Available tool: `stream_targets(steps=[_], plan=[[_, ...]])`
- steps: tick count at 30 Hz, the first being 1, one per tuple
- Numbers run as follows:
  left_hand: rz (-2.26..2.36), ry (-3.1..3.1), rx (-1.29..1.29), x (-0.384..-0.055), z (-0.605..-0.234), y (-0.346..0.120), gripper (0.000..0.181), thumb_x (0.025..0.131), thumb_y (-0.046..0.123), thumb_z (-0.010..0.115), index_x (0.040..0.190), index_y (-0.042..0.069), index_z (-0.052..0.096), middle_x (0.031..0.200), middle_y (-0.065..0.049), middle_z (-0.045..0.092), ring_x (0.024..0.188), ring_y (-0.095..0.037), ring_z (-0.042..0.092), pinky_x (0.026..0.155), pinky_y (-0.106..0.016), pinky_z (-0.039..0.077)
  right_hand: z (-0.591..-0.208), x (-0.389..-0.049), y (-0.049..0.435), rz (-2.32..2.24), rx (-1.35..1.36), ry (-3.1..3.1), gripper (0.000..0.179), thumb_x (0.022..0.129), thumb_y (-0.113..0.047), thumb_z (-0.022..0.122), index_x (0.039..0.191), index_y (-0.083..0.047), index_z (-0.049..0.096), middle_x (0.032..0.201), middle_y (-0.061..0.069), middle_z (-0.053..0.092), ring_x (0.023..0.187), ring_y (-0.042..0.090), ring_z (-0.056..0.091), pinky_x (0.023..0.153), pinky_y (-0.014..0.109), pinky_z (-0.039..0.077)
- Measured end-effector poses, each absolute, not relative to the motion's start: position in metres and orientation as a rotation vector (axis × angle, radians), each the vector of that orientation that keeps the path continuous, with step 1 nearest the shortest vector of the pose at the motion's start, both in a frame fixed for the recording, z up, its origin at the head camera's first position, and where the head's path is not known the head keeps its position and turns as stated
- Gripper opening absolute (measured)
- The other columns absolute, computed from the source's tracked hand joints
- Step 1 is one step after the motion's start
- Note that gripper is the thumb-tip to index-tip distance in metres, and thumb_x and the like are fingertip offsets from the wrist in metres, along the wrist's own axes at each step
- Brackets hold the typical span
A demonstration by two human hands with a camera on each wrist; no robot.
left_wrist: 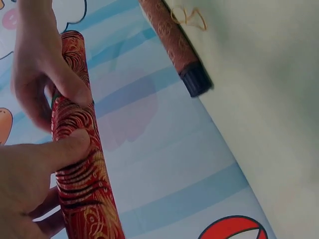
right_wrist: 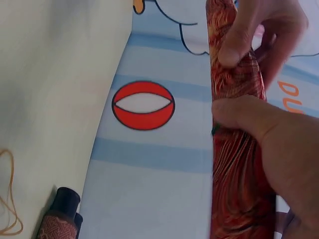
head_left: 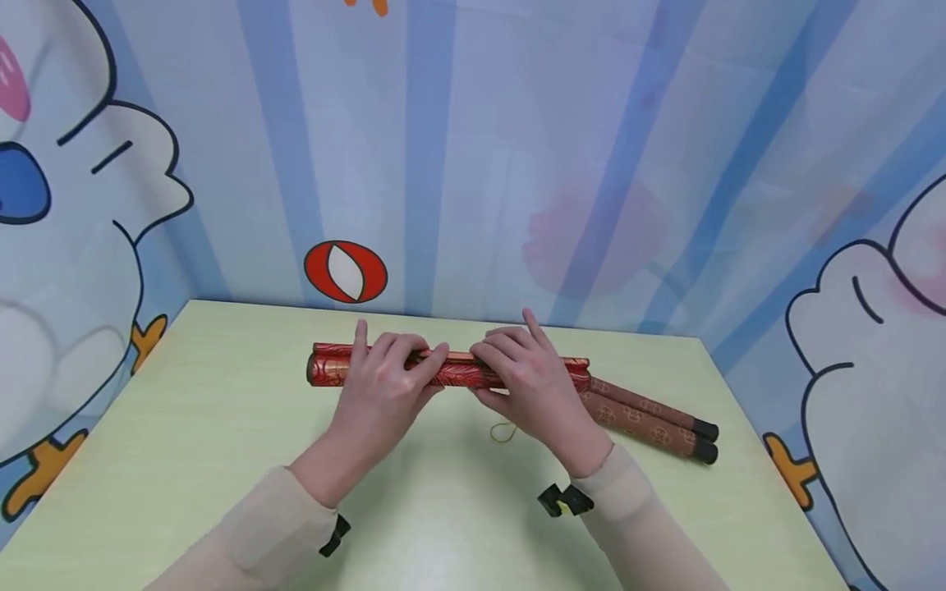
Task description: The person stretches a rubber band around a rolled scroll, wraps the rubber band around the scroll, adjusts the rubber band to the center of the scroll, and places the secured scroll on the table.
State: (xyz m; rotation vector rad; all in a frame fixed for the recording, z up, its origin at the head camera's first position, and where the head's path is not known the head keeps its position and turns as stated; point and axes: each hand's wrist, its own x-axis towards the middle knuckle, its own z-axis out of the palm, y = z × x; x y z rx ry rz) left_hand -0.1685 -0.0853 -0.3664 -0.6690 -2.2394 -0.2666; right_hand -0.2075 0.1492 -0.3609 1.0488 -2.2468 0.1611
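A long scroll with a shiny red-and-gold pattern [head_left: 466,375] is held level above the table, rolled up, with a thinner roll along its far side. My left hand [head_left: 388,386] grips its left half, thumb on the near side and fingers over the top. Close to the middle, my right hand [head_left: 532,386] holds it the same way. In the left wrist view both thumbs press on the patterned scroll [left_wrist: 87,174]. The right wrist view shows the patterned scroll [right_wrist: 239,179] running under the right thumb. Fingers behind it are partly hidden.
Brown patterned rolls [head_left: 643,419] with black end caps lie side by side at the table's right. A thin yellow cord loop [head_left: 503,432] rests beside them. Behind the pale table [head_left: 222,394] hangs a blue striped cloth backdrop [head_left: 473,164].
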Motion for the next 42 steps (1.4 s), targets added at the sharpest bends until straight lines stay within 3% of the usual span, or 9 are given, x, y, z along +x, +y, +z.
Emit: stream_targets(steps=[9,17,26,31,37,42], plan=[[-0.248,-2.248,-0.676,-0.17,-0.366,-0.082,0.051,0.077,0.023,0.099,0.123,0.014,0.081,0.107,-0.014,0.073,0.098,-0.037,0.071,0.103,-0.081,0.043,-0.36,-0.202,0.153,0.116,0.989,-2.288,0.071,0.077,-0.039,0.099,0.134,-0.009,0.072,0.124,0.008,0.074,0.119,0.03,0.067,0.122,0.066,0.035],[-0.26,-2.254,-0.675,-0.17,-0.367,-0.083,0.052,0.076,0.022,0.1,0.123,0.013,0.081,0.107,-0.013,0.072,0.098,-0.037,0.07,0.104,-0.081,0.042,-0.362,-0.203,0.162,0.121,0.97,-2.296,0.054,0.078,-0.029,0.099,0.123,-0.01,0.076,0.114,0.006,0.075,0.112,0.03,0.069,0.12,0.066,0.037],[-0.19,-2.285,-0.668,-0.168,-0.366,-0.086,0.058,0.077,0.026,0.099,0.129,0.013,0.078,0.112,-0.013,0.073,0.101,-0.035,0.071,0.108,-0.072,0.047,-0.363,-0.202,0.163,0.182,0.962,-2.291,0.052,0.083,-0.028,0.096,0.128,-0.01,0.077,0.116,0.006,0.077,0.112,0.029,0.071,0.117,0.063,0.042],[-0.132,-2.32,-0.666,-0.167,-0.366,-0.093,0.063,0.079,0.03,0.098,0.134,0.012,0.075,0.119,-0.014,0.073,0.107,-0.033,0.071,0.105,-0.06,0.054,-0.365,-0.203,0.165,0.186,0.962,-2.285,0.052,0.083,-0.027,0.095,0.128,-0.01,0.077,0.117,0.007,0.076,0.115,0.029,0.07,0.113,0.064,0.046],[-0.114,-2.337,-0.647,-0.166,-0.367,-0.104,0.065,0.077,0.029,0.1,0.134,0.01,0.075,0.115,-0.013,0.075,0.105,-0.033,0.072,0.103,-0.058,0.056,-0.366,-0.203,0.168,0.202,0.958,-2.272,0.052,0.081,-0.026,0.096,0.127,-0.01,0.077,0.116,0.007,0.075,0.115,0.03,0.069,0.113,0.065,0.046],[-0.116,-2.299,-0.651,-0.166,-0.368,-0.104,0.06,0.077,0.028,0.1,0.13,0.012,0.077,0.109,-0.012,0.076,0.099,-0.034,0.072,0.093,-0.055,0.059,-0.366,-0.204,0.167,0.217,0.964,-2.265,0.049,0.082,-0.027,0.097,0.124,-0.01,0.078,0.115,0.007,0.075,0.114,0.03,0.07,0.113,0.065,0.047]])
